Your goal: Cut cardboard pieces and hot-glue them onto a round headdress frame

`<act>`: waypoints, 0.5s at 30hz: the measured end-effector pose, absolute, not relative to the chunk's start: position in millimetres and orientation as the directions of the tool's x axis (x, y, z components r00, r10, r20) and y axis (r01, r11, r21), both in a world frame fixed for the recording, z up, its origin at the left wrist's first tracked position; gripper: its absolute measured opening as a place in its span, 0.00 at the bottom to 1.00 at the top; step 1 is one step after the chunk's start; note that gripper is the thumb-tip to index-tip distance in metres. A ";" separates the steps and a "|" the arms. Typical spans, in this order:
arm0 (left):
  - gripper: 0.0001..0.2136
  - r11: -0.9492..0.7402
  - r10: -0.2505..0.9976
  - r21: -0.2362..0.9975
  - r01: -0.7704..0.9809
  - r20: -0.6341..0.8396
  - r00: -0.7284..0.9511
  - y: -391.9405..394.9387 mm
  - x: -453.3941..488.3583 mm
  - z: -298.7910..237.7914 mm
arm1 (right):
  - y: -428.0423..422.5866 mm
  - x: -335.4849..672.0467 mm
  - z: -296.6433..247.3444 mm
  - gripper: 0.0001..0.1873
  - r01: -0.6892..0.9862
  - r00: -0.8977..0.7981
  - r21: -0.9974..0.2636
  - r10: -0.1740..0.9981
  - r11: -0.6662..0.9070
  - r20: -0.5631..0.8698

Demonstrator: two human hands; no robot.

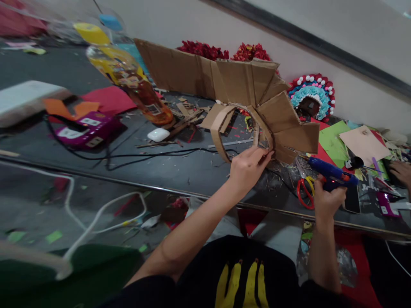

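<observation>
My left hand (248, 167) pinches the lower edge of a brown cardboard structure (234, 83), which stands on the dark table. Its fan of folded panels rises from a curved band, and a cardboard loop (218, 137) bends out at the left. In my right hand (328, 197) is a blue hot glue gun (334, 171), its handle wrapped by my fingers. The gun's nozzle points left, close to the lowest cardboard panel; whether it touches, I cannot tell. Scissors with red and yellow handles (305, 194) lie just left of my right hand.
A tilted-looking drink bottle (144, 94), a purple power strip (86, 130) and black cables (154, 153) occupy the left. Decorated headpieces (311, 94) lean on the wall. Coloured paper (334, 139) lies right, near another person's hand (401, 172). Cardboard scraps (186, 117) litter the table.
</observation>
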State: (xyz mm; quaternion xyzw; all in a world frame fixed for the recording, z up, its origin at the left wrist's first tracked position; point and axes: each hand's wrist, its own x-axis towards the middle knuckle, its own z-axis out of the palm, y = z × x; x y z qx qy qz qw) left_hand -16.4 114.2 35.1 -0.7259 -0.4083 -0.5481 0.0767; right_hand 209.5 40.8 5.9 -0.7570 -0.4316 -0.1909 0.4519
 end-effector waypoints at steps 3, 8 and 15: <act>0.09 -0.642 0.533 0.366 0.673 0.845 0.049 114.5 -16.7 34.6 | 40.7 209.3 6.4 0.23 0.818 0.568 -0.523 0.480 -0.239 0.669; 0.09 -0.627 0.589 0.438 0.645 0.808 0.023 115.9 -19.7 35.1 | 51.4 217.4 17.9 0.36 0.757 0.626 -0.600 0.552 -0.258 0.552; 0.07 -0.582 0.650 0.480 0.656 0.759 0.021 118.0 -26.6 34.6 | 77.5 258.4 11.4 0.21 0.734 0.568 -0.651 0.702 -0.197 0.428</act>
